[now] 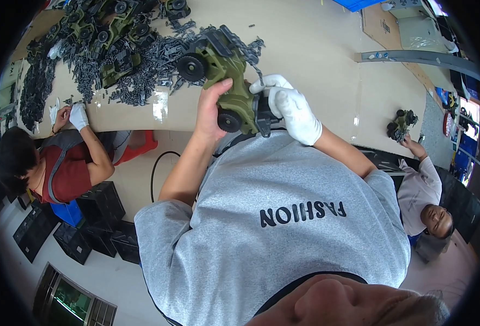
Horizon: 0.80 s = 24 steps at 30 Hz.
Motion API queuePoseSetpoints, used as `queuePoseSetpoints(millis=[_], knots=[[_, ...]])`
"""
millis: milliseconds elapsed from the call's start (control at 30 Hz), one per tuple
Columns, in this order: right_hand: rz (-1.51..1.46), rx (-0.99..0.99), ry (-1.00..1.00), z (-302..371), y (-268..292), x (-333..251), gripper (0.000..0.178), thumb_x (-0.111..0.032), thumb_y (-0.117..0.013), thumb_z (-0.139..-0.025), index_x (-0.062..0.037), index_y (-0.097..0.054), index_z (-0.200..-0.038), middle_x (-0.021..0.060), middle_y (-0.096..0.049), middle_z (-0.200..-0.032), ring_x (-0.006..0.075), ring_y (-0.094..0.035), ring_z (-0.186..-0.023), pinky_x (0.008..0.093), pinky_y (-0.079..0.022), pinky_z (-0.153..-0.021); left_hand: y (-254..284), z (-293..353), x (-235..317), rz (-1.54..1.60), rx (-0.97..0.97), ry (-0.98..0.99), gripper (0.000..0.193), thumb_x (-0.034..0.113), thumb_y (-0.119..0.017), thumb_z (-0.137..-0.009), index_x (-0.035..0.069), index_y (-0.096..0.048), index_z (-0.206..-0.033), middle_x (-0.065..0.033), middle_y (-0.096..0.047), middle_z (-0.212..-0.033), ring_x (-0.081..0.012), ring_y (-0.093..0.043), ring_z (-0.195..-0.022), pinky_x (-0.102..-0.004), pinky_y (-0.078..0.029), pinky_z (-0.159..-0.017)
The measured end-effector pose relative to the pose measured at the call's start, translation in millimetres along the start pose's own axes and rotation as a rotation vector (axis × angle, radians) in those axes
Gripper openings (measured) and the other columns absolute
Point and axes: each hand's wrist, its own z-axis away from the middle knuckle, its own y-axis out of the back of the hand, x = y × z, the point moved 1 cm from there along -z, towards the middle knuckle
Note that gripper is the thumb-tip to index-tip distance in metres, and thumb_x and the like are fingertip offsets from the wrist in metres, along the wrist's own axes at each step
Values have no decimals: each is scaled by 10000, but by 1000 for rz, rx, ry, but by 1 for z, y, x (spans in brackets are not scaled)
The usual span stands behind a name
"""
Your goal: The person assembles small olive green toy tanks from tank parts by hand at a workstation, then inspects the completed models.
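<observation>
My bare left hand (212, 111) is wrapped round the side of an olive-green toy jeep (230, 70), thumb laid across its body. The jeep is held up over the table's near edge, tilted, with black wheels and a dark rack on its far end. My right hand (294, 108), in a white glove, is closed at the jeep's near end, against a black bumper-like part (263, 114). A thin dark grey piece stands out just beyond the gloved fingertips; I cannot tell whether it is attached. The glove hides part of the grip.
Small grey plastic parts (136, 81) lie heaped on the table (316, 49) at far left, with several green toy jeeps (123, 22) among them. A person in red (71, 168) works at left. Another person (422, 185) at right holds a toy vehicle (400, 126). Black crates (96, 209) stand behind left.
</observation>
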Motion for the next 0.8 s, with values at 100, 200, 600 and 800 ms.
queuePoseSetpoints(millis=[100,200,600,800], knots=[[-48,46,79,-4,2,19,538,-451,-354,-1058,14,-600,-1169,61,-542,-961,125,-491,-847,281,-421,-805,0,0,-1,12,-13,13,355,179,-591,-890,23,-539,-1205,-105,-636,-1026,-189,-648,-911,-321,-550,-773],[40,70,95,0,1,12,613,-508,-301,-1053,10,-567,-1245,147,-528,-1267,195,-540,-1051,302,-440,-935,-3,5,-1,-14,18,15,336,167,-589,-890,16,-542,-1186,-94,-635,-1008,-177,-649,-882,-310,-547,-757],[-418,238,-352,14,19,31,661,-502,-196,-1064,16,-454,-1384,117,-519,-1346,203,-470,-1263,328,-322,-1117,-46,10,-5,-260,1,-79,399,166,-639,-877,-7,-539,-1223,-139,-664,-1050,-216,-681,-875,-334,-572,-768],[-794,451,-580,44,111,139,802,-707,-278,-962,-91,-445,-1446,128,-541,-1370,290,-567,-1197,419,-478,-978,-35,-141,-145,-736,-315,16,516,380,-492,-967,-24,-518,-1286,-167,-547,-1310,-250,-500,-1240,-368,-374,-1066]])
